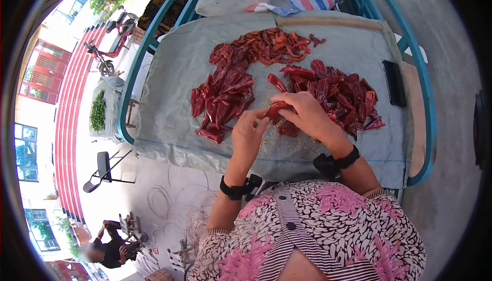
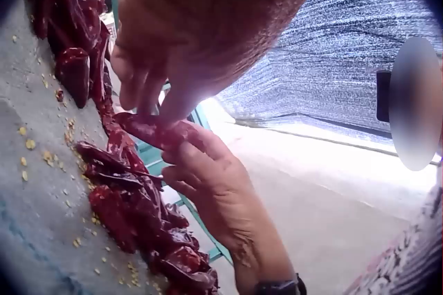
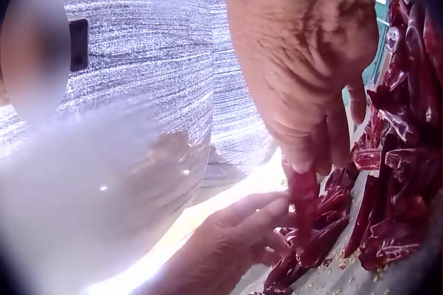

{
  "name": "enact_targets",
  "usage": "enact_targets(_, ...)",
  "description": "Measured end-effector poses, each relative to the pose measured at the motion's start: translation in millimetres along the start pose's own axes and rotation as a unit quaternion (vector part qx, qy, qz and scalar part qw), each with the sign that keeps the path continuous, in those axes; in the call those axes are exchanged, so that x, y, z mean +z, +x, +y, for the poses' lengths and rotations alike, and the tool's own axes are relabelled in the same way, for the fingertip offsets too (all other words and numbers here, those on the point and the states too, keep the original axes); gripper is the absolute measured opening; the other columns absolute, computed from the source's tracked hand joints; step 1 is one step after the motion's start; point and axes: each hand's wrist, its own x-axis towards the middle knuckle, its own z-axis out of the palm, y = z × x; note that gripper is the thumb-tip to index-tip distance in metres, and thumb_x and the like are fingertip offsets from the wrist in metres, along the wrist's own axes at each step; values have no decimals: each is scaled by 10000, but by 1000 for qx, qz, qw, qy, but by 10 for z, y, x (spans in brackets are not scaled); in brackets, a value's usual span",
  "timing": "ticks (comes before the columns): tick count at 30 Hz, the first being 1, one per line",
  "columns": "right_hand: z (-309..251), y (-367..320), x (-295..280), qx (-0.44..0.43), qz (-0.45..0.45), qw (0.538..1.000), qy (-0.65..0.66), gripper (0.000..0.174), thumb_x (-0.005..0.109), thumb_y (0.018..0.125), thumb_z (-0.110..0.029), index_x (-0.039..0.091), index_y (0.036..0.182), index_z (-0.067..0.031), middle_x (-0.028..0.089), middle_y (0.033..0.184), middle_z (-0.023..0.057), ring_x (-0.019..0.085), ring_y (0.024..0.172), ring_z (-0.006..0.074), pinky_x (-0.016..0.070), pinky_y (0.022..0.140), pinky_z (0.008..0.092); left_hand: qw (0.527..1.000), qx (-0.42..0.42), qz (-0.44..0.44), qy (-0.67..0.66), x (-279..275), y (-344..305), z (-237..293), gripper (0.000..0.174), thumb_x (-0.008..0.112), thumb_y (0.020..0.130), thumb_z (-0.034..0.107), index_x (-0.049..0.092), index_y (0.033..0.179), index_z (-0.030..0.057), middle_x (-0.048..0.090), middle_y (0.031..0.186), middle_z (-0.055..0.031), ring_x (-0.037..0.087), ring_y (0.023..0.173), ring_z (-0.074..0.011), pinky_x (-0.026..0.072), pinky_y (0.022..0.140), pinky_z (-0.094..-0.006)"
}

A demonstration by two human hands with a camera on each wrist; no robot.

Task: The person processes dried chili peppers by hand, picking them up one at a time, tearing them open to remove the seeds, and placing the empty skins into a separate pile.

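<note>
Being held above the grey cloth (image 1: 171, 86), a red pepper (image 1: 275, 110) is pinched by the left grip (image 1: 247, 133) and right grip (image 1: 310, 117).

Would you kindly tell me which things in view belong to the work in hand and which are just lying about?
Seemingly part of the job:
red pepper being handled
heaped red peppers
loose seeds
grey sheet underneath

Seemingly just lying about:
black phone
folding chair
red scooter
</note>
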Motion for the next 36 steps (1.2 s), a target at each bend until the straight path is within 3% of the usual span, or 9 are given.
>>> enact_targets(1,30,-5,-21,8,-23,1000,-3,467,744,887,-136,610,1335,-131,689,1173,131,637,1089,348,469,956,468,1000,3,10,24,-4,-4,-72,354,778,868,90,668,1205,85,660,1026,-105,654,799,-265,529,712,-383)
enact_targets(4,70,-3,-66,21,64,997,-24,446,737,892,-127,608,1319,-127,681,1188,129,631,1104,341,472,949,451,975,24,81,207,-16,56,-321,430,786,856,113,635,1257,91,634,1124,-121,670,908,-317,540,758,-417)
enact_targets(7,36,2,-45,25,207,974,-86,393,729,898,-121,630,1278,-115,668,1210,127,620,1126,341,476,951,451,966,-29,30,253,13,67,-418,479,782,851,127,604,1295,93,598,1165,-138,660,1003,-364,545,799,-451)
enact_targets(19,40,-106,76,5,115,993,-26,391,716,891,-101,635,1273,-109,655,1208,115,610,1129,358,460,1004,490,977,-41,20,208,-17,56,-288,280,692,827,49,585,1086,63,631,1027,-140,644,946,-370,516,802,-482)
enact_targets(23,-104,-112,109,-19,101,994,-21,403,728,876,-101,638,1269,-111,661,1210,110,613,1124,353,454,1006,482,993,58,10,99,-40,53,5,266,688,824,-38,611,1062,52,637,979,-113,649,898,-298,524,810,-421)
enact_targets(27,-46,-139,184,-32,77,996,-37,382,727,881,-102,647,1254,-117,699,1094,101,646,1051,321,436,1005,453,997,57,-40,-43,-23,121,190,336,683,821,-62,636,1126,71,624,1071,-117,651,899,-294,537,816,-383)
enact_targets(31,-13,-209,83,-2,82,992,-97,386,721,898,-100,654,1277,-122,732,1180,80,658,1055,306,426,1038,411,994,46,-10,99,-110,298,-186,365,679,842,-16,626,1190,77,613,1199,-155,645,1052,-363,549,853,-461)
enact_targets(34,-70,-219,56,56,131,980,-140,338,722,912,-136,669,1246,-126,729,1150,79,651,1047,309,405,1063,445,963,94,78,241,-138,522,-447,347,658,872,20,652,1215,70,625,1213,-145,665,1069,-344,557,880,-432)
enact_targets(36,-92,-249,94,54,151,975,-154,298,728,905,-157,680,1199,-136,718,1073,62,647,1025,292,397,1053,464,966,92,74,228,-117,629,-534,364,662,869,33,649,1230,67,628,1206,-143,669,1073,-351,559,867,-454)
